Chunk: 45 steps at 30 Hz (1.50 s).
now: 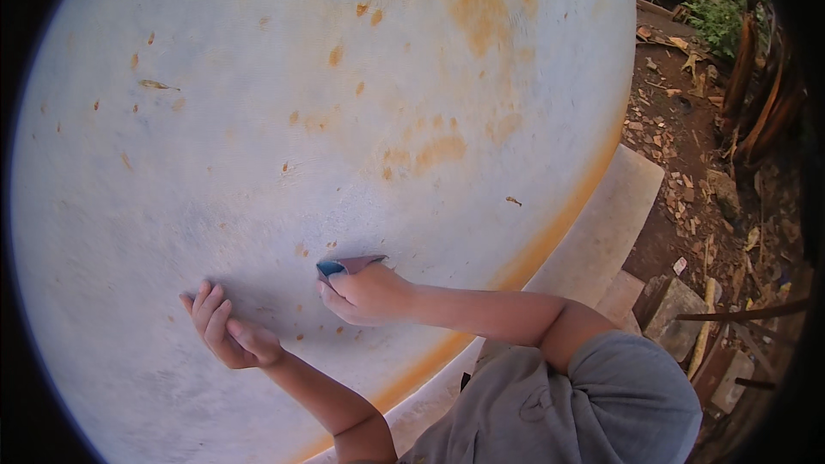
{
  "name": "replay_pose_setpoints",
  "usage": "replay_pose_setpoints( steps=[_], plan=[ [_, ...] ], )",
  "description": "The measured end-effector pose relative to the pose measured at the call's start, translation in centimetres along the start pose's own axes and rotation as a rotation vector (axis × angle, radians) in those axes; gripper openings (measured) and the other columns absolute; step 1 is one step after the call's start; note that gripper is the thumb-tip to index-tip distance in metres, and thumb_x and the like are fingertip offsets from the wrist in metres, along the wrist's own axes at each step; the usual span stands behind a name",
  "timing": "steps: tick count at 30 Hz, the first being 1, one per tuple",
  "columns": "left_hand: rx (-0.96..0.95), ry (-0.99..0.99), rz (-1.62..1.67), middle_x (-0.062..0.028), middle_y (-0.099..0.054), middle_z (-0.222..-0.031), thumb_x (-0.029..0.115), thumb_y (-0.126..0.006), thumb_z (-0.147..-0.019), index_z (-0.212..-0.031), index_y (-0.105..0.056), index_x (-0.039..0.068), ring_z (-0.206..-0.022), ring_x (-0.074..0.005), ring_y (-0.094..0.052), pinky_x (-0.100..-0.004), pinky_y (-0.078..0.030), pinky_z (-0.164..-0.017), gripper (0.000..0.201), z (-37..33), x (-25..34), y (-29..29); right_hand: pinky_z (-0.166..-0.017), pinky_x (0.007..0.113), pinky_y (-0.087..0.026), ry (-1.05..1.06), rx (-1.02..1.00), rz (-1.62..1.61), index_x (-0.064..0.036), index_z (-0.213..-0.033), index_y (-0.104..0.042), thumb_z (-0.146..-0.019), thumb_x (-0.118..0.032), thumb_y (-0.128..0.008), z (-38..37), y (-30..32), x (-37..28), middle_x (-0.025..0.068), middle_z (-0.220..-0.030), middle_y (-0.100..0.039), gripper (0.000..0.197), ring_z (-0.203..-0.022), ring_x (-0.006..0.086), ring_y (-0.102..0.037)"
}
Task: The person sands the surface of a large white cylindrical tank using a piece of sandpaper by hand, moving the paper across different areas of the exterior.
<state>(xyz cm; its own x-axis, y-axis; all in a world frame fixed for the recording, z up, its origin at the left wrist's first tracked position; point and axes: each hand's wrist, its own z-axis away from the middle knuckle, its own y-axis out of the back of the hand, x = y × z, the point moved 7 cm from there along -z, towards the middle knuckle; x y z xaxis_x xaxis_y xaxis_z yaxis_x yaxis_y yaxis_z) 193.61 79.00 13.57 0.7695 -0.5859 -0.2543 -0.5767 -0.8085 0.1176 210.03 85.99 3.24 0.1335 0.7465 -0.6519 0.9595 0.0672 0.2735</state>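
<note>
Folded blue and brownish-purple thin sheet [351, 264] was clamped between thumb and fingers of bare right hand [369, 295], at broad, pale grey, round-edged surface [249, 129]; could not tell how much of sheet touched it. Bare left hand [229, 326] was off to left, apart from right, fingers loosely curled, palm partly open. Orange-brown stains [440, 151] marked surface; orange band [520, 271] followed curved edge. Pale flat slab [606, 223] lay beyond.
</note>
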Motion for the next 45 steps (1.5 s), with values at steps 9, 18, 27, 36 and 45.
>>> replay_pose_setpoints(
  steps=[9, 18, 27, 36, 45],
  plan=[
    [-0.023, -0.001, -0.024, -0.0149, -0.071, -0.105, 0.009, -0.040, -0.099, -0.100, -0.060, 0.002, -0.111, -0.0352, -0.068, -0.0605, -0.037, -0.118, 0.021, 0.1, 0.0, 0.0, -0.049, 0.047, -0.049, 0.176, 0.097, 0.080, -0.0033, -0.063, -0.058, -0.098, -0.018, -0.055, 2.2, -1.4, 0.3, 0.0162, -0.052, -0.057, 0.038, -0.048, 0.0364, -0.059],
    [-0.025, 0.060, -0.100, -0.0144, -0.070, -0.105, 0.008, -0.041, -0.092, -0.098, -0.062, 0.003, -0.113, -0.0361, -0.067, -0.0605, -0.036, -0.118, 0.022, 0.9, 0.5, -0.4, -0.057, 0.048, -0.051, 0.050, -0.031, 0.235, -0.0026, -0.064, -0.059, -0.100, -0.021, -0.054, 3.3, -0.9, 1.6, 0.0162, -0.060, -0.059, 0.040, -0.056, 0.0371, -0.060],
    [-0.100, 0.135, -0.147, -0.0115, -0.067, -0.115, 0.012, -0.044, -0.092, -0.096, -0.060, 0.008, -0.123, -0.0355, -0.062, -0.0594, -0.027, -0.122, 0.017, 6.4, 0.3, 2.8, -0.056, 0.043, -0.046, 0.061, 0.070, 0.133, -0.0029, -0.066, -0.056, -0.097, -0.018, -0.059, -1.4, 0.9, -1.0, 0.0136, -0.059, -0.054, 0.035, -0.051, 0.0343, -0.054],
    [-0.190, 0.159, 0.092, -0.0101, -0.068, -0.110, 0.016, -0.048, -0.092, -0.095, -0.060, 0.012, -0.115, -0.0325, -0.064, -0.0577, -0.030, -0.119, 0.013, 8.8, -0.7, 6.1, -0.047, 0.040, -0.042, 0.065, 0.248, 0.297, -0.0041, -0.060, -0.057, -0.097, -0.017, -0.060, -1.0, -0.7, -5.1, 0.0117, -0.050, -0.048, 0.039, -0.043, 0.0309, -0.048],
    [-0.179, 0.061, 0.220, 0.0021, -0.066, -0.090, 0.019, -0.048, -0.089, -0.079, -0.057, 0.016, -0.099, -0.0221, -0.066, -0.0525, -0.034, -0.114, 0.014, 9.1, -2.5, 7.1, -0.048, 0.028, -0.047, 0.083, 0.356, 0.270, -0.0014, -0.073, -0.058, -0.108, -0.019, -0.049, -0.5, -5.9, -4.9, 0.0040, -0.058, -0.059, 0.040, -0.048, 0.0136, -0.057]
  ],
)
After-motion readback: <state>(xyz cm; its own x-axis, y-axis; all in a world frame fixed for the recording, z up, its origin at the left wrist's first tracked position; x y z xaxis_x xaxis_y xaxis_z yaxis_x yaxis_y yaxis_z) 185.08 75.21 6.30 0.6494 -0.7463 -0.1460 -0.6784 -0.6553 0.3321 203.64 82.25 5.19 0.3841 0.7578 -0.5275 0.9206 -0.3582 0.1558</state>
